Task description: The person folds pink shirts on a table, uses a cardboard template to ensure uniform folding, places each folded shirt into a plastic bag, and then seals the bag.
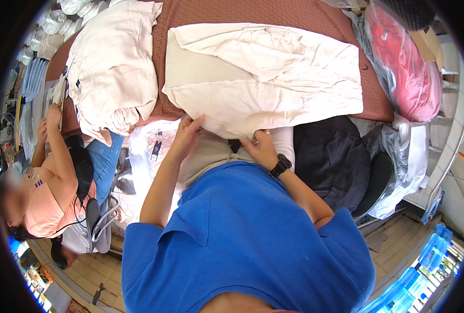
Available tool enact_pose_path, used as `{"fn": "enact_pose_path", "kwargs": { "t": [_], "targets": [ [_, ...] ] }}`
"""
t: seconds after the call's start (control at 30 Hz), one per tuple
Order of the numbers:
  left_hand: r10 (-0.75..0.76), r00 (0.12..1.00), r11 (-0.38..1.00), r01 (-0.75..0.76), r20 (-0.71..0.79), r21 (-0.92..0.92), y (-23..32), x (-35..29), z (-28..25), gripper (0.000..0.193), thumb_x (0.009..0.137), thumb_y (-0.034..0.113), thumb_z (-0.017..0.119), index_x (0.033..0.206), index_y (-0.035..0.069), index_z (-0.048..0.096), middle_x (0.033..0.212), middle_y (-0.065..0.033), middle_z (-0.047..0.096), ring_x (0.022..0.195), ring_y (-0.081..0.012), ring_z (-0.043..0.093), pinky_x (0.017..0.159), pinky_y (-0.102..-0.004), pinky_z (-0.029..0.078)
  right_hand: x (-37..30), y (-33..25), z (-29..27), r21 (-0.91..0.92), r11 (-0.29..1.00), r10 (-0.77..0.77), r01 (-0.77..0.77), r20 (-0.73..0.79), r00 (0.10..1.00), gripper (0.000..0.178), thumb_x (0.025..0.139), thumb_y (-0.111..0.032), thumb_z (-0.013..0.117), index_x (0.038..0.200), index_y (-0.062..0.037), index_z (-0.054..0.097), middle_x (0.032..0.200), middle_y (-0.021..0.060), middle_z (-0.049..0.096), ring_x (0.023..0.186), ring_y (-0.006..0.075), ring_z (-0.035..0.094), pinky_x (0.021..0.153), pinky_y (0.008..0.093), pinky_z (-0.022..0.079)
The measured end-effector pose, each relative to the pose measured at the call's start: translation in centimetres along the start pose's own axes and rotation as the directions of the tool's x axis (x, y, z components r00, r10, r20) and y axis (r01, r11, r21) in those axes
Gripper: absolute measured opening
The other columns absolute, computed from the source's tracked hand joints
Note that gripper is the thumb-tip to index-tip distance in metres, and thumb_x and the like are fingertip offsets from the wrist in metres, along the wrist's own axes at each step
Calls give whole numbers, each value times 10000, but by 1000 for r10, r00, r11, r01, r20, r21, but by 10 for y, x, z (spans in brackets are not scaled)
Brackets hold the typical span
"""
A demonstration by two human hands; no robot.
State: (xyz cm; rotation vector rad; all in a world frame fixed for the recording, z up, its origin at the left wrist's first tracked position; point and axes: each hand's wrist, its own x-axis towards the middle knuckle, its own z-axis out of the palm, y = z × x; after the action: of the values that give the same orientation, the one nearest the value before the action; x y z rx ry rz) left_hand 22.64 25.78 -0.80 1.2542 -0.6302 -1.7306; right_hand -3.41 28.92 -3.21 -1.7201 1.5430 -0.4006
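A cream cloth garment (305,99) lies folded over and partly wrinkled on the brown textured table cover (227,10), its near edge hanging toward my lap. My left hand (188,134) pinches that near edge at its left part. Farther right along the same edge, my right hand (262,149), with a dark watch (280,166) on the wrist, is closed on the cloth between thumb and fingers. Between the hands, just below the edge, a small dark patch (234,145) shows; I cannot tell what it belongs to.
A stack of cream garments (114,68) stands left on the table. Red cloth in clear plastic (399,68) lies at the right. Black fabric (331,161) drapes beside my right arm, by a clear plastic bag (399,167). A seated co-worker (55,193) is at the left.
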Motion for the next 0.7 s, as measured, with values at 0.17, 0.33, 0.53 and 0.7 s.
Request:
{"fn": "enact_pose_path", "kwargs": {
  "t": [0.17, 0.33, 0.53, 0.7],
  "targets": [
    [392, 901, 727, -427, 185, 538, -5, 0, -39, 247, 866, -38, 634, 1111, -9, 622, 1033, -70, 601, 992, -154, 582, 860, -294, 502, -12, -23, -19, 811, 582, -25, 58, -53, 998, 333, 994, -199, 641, 1202, 47, 559, 1068, 65, 660, 939, 123, 577, 825, 319, 490],
    [800, 576, 272, -596, 167, 755, 2, 10, -33, 283, 805, -119, 625, 1063, -4, 601, 1077, -104, 547, 1039, -235, 557, 789, -315, 520, -11, -47, -49, 896, 444, -120, -13, 74, 990, 435, 950, -139, 697, 1312, 31, 527, 1217, 56, 631, 1093, 120, 575, 964, 292, 459],
    [762, 450, -209, -508, 464, 836, 52, 34, -37, 330, 802, -34, 664, 1119, 26, 594, 1332, -143, 583, 1300, -386, 506, 1040, -438, 435, 2, -56, -80, 887, 437, -105, -151, 217, 971, 472, 920, -161, 735, 1291, 57, 541, 1206, 66, 646, 1065, 133, 601, 924, 281, 482],
    [696, 538, -46, -628, 476, 777, 65, 56, -50, 226, 916, -29, 531, 1122, 19, 613, 1185, -144, 665, 1153, -355, 607, 966, -425, 491, -6, -39, -60, 601, 756, -60, -259, 458, 887, 522, 866, -314, 798, 1169, 72, 620, 1067, 54, 668, 902, 97, 600, 772, 236, 492]
  ]
}}
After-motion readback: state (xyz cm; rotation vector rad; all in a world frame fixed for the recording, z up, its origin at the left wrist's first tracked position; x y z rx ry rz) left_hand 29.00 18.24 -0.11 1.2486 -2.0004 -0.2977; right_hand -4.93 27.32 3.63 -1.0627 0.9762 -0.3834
